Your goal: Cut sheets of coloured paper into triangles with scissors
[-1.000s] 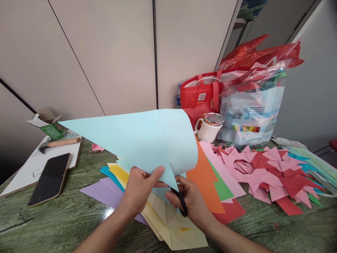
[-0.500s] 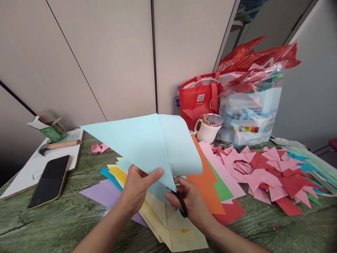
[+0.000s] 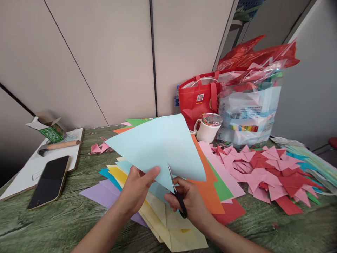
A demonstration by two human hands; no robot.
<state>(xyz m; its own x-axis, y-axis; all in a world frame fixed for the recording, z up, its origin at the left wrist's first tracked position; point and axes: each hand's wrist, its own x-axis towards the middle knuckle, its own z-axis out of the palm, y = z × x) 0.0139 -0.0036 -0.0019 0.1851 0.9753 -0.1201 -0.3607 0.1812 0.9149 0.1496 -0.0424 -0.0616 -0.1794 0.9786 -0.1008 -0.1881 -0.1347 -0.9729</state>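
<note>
A light blue sheet of paper [image 3: 155,144] is raised above the table, one corner pointing toward me. My left hand [image 3: 138,188] pinches its near left edge, thumb on top. My right hand [image 3: 186,196] grips scissors [image 3: 180,204] by their black handles. The metal blades point away from me and lie at the sheet's near corner; I cannot tell whether they are parted. Under both hands is a pile of coloured paper, with pale yellow sheets [image 3: 184,239], a purple sheet [image 3: 101,193] and an orange sheet [image 3: 207,196].
A phone [image 3: 48,182] and hammer [image 3: 59,146] lie on a white board at left. Folded pink and red paper pieces [image 3: 265,168] are heaped at right. Behind them stand a white mug [image 3: 206,131], a red bag [image 3: 195,105] and a clear plastic bag [image 3: 250,116].
The blue sheet's far left point has swung in to the right, and its curled right flap has flattened. Coloured sheets behind it now show. Both hands have barely moved.
</note>
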